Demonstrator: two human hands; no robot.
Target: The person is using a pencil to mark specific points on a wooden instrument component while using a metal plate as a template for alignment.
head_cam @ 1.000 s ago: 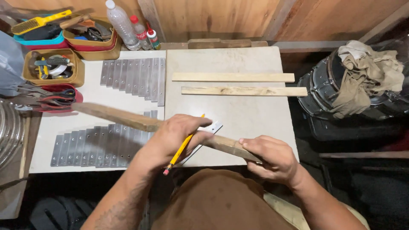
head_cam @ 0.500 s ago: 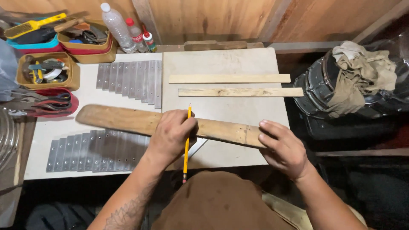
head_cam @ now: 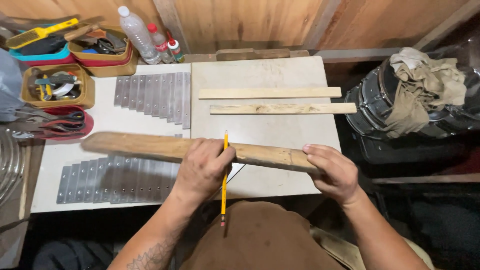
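Head view, left hand (head_cam: 202, 170) gripping pencil (head_cam: 224, 177), plank (head_cam: 195, 149)

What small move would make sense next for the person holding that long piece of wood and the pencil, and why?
Probably tip the pencil down to mark the long wooden strip. The left hand already grips both at mid-length, the pencil upright across the wood, and the right hand steadies the strip's right end.

Wall (head_cam: 260, 20): vertical wooden planks, warm brown, evenly lit. Desk (head_cam: 125, 125): white top, carrying a pale square board (head_cam: 280, 135). Right of the desk: a dark drum-like vessel (head_cam: 370, 110), possibly metal, draped with a crumpled beige cloth (head_cam: 425, 85). Floor (head_cam: 440, 220) below: dark, in shadow.
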